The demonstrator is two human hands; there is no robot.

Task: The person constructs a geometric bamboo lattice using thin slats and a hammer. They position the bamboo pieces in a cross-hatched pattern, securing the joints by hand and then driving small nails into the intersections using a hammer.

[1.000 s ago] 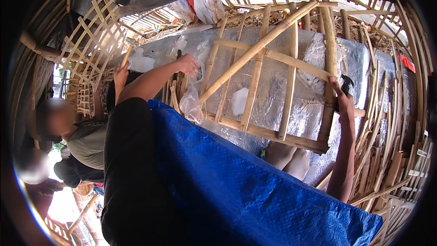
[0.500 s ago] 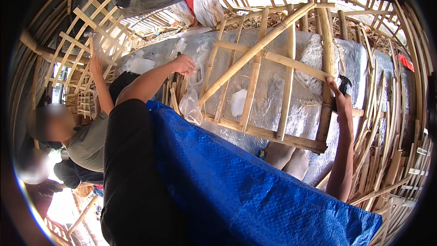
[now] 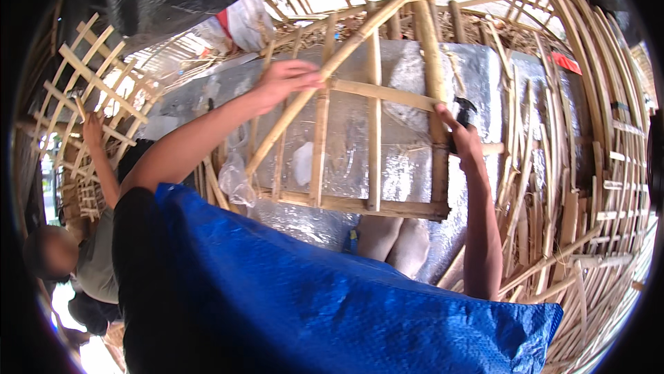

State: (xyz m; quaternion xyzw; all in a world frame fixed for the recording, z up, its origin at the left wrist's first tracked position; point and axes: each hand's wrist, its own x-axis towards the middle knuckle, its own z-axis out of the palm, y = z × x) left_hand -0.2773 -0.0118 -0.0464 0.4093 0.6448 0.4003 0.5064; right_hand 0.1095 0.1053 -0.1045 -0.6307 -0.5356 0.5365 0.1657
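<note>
Before me stands a ladder-like bamboo frame (image 3: 315,146) of upright slats, with a slanting bamboo pole and a flat crosspiece. My left hand (image 3: 287,83) reaches over its upper left part, fingertips by the spot where the crosspiece meets the slanting pole. Its fingers are smeared by motion, so I cannot tell if they pinch anything. At the frame's right post, my right hand (image 3: 465,140) is closed round a black hammer (image 3: 465,110), its head up, with the thumb side against the bamboo. The frame rests over a shiny silver sheet (image 3: 408,170).
A blue tarp (image 3: 332,284) covers my lap; bare knees (image 3: 391,242) show beyond it. Many bamboo strips (image 3: 532,187) lie at the right. A clear plastic bag (image 3: 236,182) hangs by the frame's left corner. Another person (image 3: 97,256) at the left holds a bamboo lattice (image 3: 90,90).
My left hand has moved right and up, from left of the frame onto its slanting pole. The whole view has shifted, with the frame now further left. My right hand stays on the hammer.
</note>
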